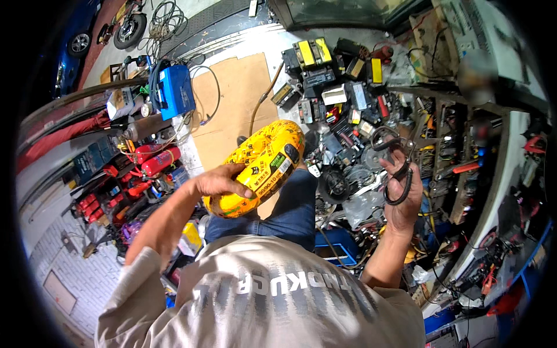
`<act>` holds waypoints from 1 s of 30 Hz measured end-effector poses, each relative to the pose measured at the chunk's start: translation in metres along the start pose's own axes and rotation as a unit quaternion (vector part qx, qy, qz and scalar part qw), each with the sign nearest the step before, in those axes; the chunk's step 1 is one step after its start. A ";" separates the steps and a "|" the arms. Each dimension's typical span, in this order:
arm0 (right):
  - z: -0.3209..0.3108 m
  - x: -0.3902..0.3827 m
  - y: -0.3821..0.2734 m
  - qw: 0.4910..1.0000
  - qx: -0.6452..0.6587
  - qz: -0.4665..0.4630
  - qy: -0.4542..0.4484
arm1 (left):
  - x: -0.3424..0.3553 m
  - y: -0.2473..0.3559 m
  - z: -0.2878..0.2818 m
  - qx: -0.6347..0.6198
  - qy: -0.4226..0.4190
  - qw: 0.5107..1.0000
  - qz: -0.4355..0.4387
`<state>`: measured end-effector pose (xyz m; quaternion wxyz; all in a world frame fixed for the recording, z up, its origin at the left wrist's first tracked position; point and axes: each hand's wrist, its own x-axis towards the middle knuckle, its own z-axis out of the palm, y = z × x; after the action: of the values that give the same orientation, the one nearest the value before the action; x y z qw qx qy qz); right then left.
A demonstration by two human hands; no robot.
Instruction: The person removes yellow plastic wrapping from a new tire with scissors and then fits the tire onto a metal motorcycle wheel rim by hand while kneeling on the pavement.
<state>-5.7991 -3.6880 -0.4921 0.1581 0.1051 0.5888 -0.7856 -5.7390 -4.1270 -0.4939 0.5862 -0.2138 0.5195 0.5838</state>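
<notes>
A ring-shaped tyre (267,162) in yellow printed wrapping rests over my lap, tilted, above my jeans. My left hand (226,184) grips its left side, thumb lying over the wrapping. Out to the right, apart from the tyre, my right hand (399,191) is closed on a black looped item (400,171) with some shiny metal at its upper part; I cannot make out exactly what it is.
Cardboard (217,95) lies ahead, with a blue machine (177,90) and hoses at its left. Batteries (313,61) and jumbled parts (348,151) crowd the front right. Red cylinders (159,162) stand at left, crowded shelving (464,174) at right, a blue car (69,46) far top left.
</notes>
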 end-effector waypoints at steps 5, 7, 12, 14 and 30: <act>0.069 -0.017 -0.087 0.990 -0.037 -0.110 -0.079 | -0.019 0.032 0.003 -0.002 -0.078 0.996 0.052; 0.109 -0.036 -0.119 0.987 0.004 -0.133 -0.085 | -0.012 0.029 0.005 0.178 -0.004 0.975 0.130; 0.163 -0.083 -0.135 0.941 0.112 -0.274 -0.163 | -0.060 0.030 0.012 0.408 0.108 0.880 0.218; 0.190 -0.102 -0.128 0.917 0.209 -0.293 -0.172 | -0.082 0.024 -0.006 0.471 0.156 0.834 0.242; 0.438 -0.046 0.038 0.972 -0.019 0.058 -0.225 | -0.227 0.053 -0.181 0.649 0.402 0.609 0.215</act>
<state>-5.7325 -4.1118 -0.3855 0.3342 -0.0436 0.5455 -0.7674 -5.8020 -4.3753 -0.3468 0.1610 0.1275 0.9769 0.0585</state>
